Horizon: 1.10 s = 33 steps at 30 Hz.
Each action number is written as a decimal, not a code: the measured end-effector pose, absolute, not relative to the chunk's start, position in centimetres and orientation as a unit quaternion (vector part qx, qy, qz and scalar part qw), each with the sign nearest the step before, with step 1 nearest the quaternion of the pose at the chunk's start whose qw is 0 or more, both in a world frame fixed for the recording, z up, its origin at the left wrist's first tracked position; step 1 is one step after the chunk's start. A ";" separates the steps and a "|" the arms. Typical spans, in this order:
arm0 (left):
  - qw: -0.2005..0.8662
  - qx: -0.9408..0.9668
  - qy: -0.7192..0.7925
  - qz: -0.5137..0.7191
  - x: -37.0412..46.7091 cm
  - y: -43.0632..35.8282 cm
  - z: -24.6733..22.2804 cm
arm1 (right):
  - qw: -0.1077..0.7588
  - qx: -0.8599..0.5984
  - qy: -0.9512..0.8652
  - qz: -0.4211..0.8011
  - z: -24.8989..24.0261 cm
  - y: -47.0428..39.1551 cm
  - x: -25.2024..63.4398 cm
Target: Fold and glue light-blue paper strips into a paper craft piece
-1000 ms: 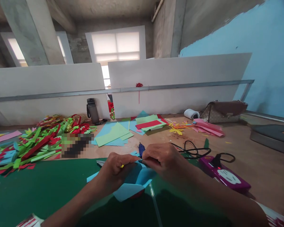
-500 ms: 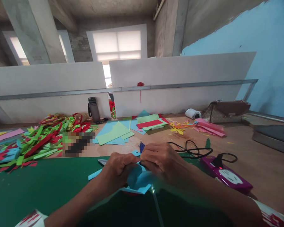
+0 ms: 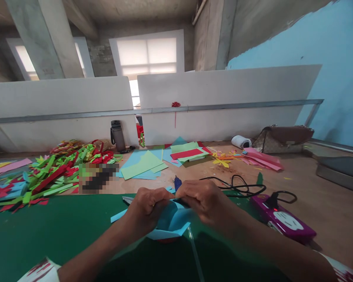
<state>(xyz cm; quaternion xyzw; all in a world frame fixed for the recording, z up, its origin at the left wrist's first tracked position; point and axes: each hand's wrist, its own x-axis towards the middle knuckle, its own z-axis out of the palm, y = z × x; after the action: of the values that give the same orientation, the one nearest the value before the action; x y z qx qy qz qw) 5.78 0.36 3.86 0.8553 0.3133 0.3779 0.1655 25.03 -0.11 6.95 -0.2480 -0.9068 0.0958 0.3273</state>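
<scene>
Between my hands is a folded piece of blue paper (image 3: pixel 175 219), bent into an open, box-like shape. My left hand (image 3: pixel 145 207) pinches its far edge from the left. My right hand (image 3: pixel 201 199) pinches the same edge from the right, fingertips close to the left ones. Just beyond the right knuckles shows the blue tip of a glue gun (image 3: pixel 177 182), its body hidden by the hand. A clear glue stick (image 3: pixel 195 252) lies on the green mat (image 3: pixel 61 239) below the paper. Left of my left hand are a blue paper strip (image 3: pixel 117 216) and a pointed metal blade (image 3: pixel 127 199).
Cut green and red paper strips (image 3: pixel 51 176) are heaped at the left. Coloured sheets (image 3: pixel 141 164) lie at the back, near a dark bottle (image 3: pixel 117 136). A purple power strip (image 3: pixel 282 217) with a black cable (image 3: pixel 244 188) sits at the right, below a handbag (image 3: pixel 282 139).
The blue paper has opened slightly wider and shows more of its inside. Both hands keep their pinch on its far edge. The view has shifted a little.
</scene>
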 end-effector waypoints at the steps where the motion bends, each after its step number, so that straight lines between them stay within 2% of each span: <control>1: 0.165 0.855 0.317 0.376 5.8 0.4 3.8 | 0.328 -0.249 -0.907 0.091 6.9 -0.1 25.1; 11: 0.150 0.861 0.304 0.378 5.8 0.5 3.8 | 0.347 -0.253 -0.903 0.023 6.2 0.3 25.1; 17: 0.171 0.859 0.310 0.370 5.9 0.4 3.8 | 0.345 -0.273 -0.898 0.031 7.0 -0.4 24.5; 28: 0.119 0.856 0.324 0.385 5.8 0.8 3.6 | 0.326 -0.274 -0.900 0.088 6.9 0.1 25.3; 33: 0.132 0.855 0.336 0.373 5.7 1.0 3.3 | 0.348 -0.271 -0.898 0.003 6.3 0.6 25.2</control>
<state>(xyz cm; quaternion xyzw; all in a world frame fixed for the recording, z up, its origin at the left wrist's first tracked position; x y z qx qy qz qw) 5.68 0.96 3.33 0.8548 0.3365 0.3725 0.1317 25.17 0.63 6.26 -0.2709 -0.8976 0.0029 0.3478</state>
